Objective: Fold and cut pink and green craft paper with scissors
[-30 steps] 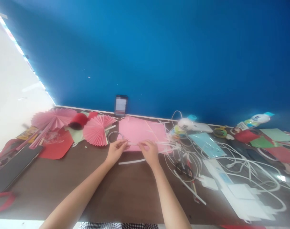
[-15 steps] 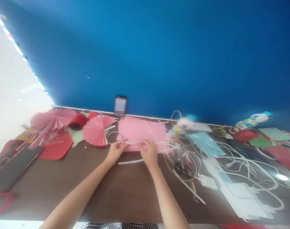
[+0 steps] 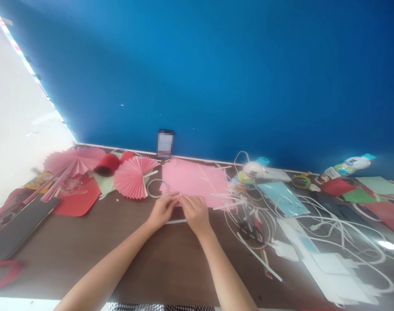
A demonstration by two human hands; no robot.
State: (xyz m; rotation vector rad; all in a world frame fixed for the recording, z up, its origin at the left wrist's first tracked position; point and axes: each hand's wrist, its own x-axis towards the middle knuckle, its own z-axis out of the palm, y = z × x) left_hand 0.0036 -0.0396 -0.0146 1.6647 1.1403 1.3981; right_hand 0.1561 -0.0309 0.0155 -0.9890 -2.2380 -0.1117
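My left hand (image 3: 163, 211) and my right hand (image 3: 195, 214) meet at the near edge of a pink paper sheet (image 3: 193, 177). Both sets of fingers are closed in a pinch, fingertips nearly touching. What lies between them is too small and blurred to make out. Just below the fingers, a white strip (image 3: 176, 221) rests on the dark table (image 3: 135, 268), partly hidden by my right hand. Left of the sheet is a roll of tape (image 3: 158, 188), seen as a ring, beside a pleated pink paper fan (image 3: 133, 178).
Black-handled scissors (image 3: 251, 233), loose white strips (image 3: 260, 257) and tangled cables lie to the right, near a white power strip (image 3: 326, 265) and a glue bottle (image 3: 250, 172). At left are another pink fan (image 3: 75, 160), red paper (image 3: 75, 196) and a dark flat phone-like slab (image 3: 23, 226).
My hands have come together; the gap between their fingertips has closed. The white strip that stretched between them over the pink sheet no longer shows there. The view has shifted slightly.
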